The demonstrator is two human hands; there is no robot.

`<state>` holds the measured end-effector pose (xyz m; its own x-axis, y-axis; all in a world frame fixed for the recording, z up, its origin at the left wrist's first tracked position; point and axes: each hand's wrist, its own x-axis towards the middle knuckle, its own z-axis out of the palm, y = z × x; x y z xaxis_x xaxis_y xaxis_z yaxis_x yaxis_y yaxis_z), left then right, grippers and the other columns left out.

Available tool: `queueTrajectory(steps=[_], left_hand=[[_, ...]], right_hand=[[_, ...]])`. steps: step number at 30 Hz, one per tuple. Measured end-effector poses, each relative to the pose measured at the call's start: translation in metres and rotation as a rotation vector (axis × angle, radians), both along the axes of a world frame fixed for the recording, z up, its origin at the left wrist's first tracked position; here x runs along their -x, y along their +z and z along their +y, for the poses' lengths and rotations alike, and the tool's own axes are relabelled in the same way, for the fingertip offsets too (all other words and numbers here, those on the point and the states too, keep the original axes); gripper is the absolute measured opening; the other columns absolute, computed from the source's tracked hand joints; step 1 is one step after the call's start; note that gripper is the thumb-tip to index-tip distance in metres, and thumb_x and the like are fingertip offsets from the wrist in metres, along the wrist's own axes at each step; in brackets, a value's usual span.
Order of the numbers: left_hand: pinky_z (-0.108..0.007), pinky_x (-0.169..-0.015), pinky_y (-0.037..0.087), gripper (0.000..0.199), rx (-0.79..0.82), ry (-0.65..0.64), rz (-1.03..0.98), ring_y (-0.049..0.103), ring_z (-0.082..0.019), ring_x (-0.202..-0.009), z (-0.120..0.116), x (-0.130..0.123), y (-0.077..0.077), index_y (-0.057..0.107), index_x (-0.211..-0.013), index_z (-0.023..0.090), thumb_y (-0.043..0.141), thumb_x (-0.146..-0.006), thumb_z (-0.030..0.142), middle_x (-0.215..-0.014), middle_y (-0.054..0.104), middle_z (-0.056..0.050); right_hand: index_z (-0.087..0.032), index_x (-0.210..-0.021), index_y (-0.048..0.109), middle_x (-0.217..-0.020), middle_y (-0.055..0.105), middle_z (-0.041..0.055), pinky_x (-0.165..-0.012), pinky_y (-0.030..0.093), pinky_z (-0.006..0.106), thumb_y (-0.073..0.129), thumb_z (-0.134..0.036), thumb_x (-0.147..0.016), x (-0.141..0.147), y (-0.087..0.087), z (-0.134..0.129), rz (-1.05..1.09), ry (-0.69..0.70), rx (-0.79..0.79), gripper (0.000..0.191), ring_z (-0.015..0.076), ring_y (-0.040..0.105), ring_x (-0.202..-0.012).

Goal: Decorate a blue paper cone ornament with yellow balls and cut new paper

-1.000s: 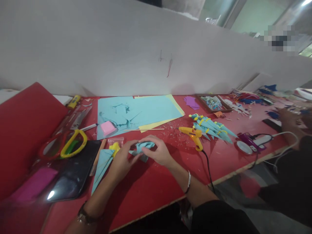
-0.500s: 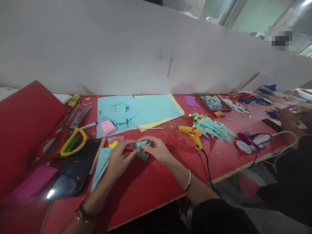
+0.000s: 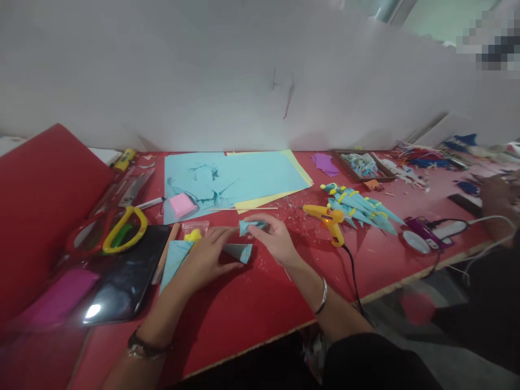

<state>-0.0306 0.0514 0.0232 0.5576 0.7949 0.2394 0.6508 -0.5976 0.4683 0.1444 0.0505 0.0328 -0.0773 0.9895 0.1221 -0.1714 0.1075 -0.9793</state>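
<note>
My right hand [image 3: 273,237] pinches a small folded piece of light-blue paper [image 3: 245,227] between thumb and fingers, above the red table. My left hand [image 3: 208,255] hovers to its left, thumb and fingers apart. Beyond the gap between that thumb and fingers lies a light-blue paper cone [image 3: 240,252], its narrow end hidden behind the hand. Next to my left wrist are more light-blue paper pieces [image 3: 174,257], partly covered. Just above them is a clear bag with yellow pom-poms [image 3: 192,235].
A yellow hot glue gun [image 3: 330,219], its cord over the table edge, lies right of my hands beside finished blue cones [image 3: 361,208]. Blue sheets [image 3: 260,173], a pink pad [image 3: 182,205], scissors [image 3: 125,230] and a black tablet [image 3: 130,292] lie around. Another person's hand [image 3: 498,195] is far right.
My hands have drawn apart. The small blue paper has gone up and right with my right hand, while my left hand has opened away from it. The camera view has shifted slightly.
</note>
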Motion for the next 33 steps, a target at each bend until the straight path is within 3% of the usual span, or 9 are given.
queueTrajectory(steps=[2, 8, 12, 15, 22, 33], left_hand=[[-0.044, -0.086, 0.04, 0.057, -0.008, -0.042, 0.074, 0.047, -0.026, -0.104, 0.001, -0.002, -0.004, 0.045, -0.116, 0.02, 0.061, -0.066, 0.045, -0.113, 0.053, -0.01], [-0.039, -0.084, 0.04, 0.028, 0.008, -0.095, 0.141, 0.047, -0.023, -0.097, 0.002, -0.01, -0.008, 0.054, -0.098, 0.017, 0.059, -0.072, 0.025, -0.105, 0.055, -0.008], [-0.035, -0.077, 0.042, 0.013, 0.072, -0.088, 0.163, 0.05, -0.022, -0.089, 0.001, -0.014, -0.005, 0.054, -0.088, 0.016, 0.05, -0.078, 0.023, -0.097, 0.057, -0.008], [-0.032, -0.069, 0.041, 0.013, 0.104, -0.021, 0.156, 0.052, -0.02, -0.082, 0.0, -0.016, -0.004, 0.053, -0.088, 0.016, 0.045, -0.078, 0.017, -0.088, 0.058, -0.008], [-0.024, -0.054, 0.033, 0.004, 0.194, 0.282, -0.059, 0.05, -0.015, -0.058, -0.006, -0.015, 0.0, 0.046, -0.067, 0.019, 0.046, -0.071, 0.02, -0.062, 0.053, 0.001], [-0.02, -0.047, 0.027, 0.014, 0.133, 0.303, -0.201, 0.043, -0.01, -0.051, -0.01, -0.019, -0.003, 0.042, -0.059, 0.019, 0.049, -0.07, 0.023, -0.053, 0.045, 0.005]], right_hand=[[-0.021, -0.083, 0.063, -0.083, 0.064, 0.0006, -0.07, 0.051, 0.029, 0.062, -0.026, -0.069, -0.001, 0.0, 0.001, -0.03, -0.037, -0.013, 0.015, 0.0112, 0.06, -0.069], [-0.021, -0.083, 0.064, -0.08, 0.065, 0.0, -0.069, 0.05, 0.027, 0.064, -0.027, -0.066, -0.003, -0.002, 0.002, -0.019, -0.066, 0.006, 0.017, 0.0114, 0.059, -0.071], [-0.023, -0.084, 0.064, -0.084, 0.064, -0.0005, -0.069, 0.05, 0.026, 0.064, -0.028, -0.067, -0.005, -0.004, 0.003, 0.023, -0.075, 0.021, 0.017, 0.0101, 0.059, -0.07], [-0.023, -0.086, 0.063, -0.086, 0.063, -0.0002, -0.072, 0.05, 0.028, 0.062, -0.028, -0.069, -0.007, -0.004, 0.004, 0.004, -0.083, -0.003, 0.018, 0.0108, 0.059, -0.074], [-0.023, -0.089, 0.06, -0.087, 0.063, -0.0003, -0.07, 0.05, 0.028, 0.06, -0.025, -0.072, -0.004, 0.005, -0.005, -0.131, -0.106, -0.082, 0.018, 0.0112, 0.059, -0.073], [-0.023, -0.088, 0.058, -0.086, 0.064, -0.0012, -0.065, 0.049, 0.024, 0.058, -0.019, -0.073, 0.003, 0.008, -0.014, -0.296, -0.123, -0.267, 0.015, 0.0108, 0.059, -0.075]])
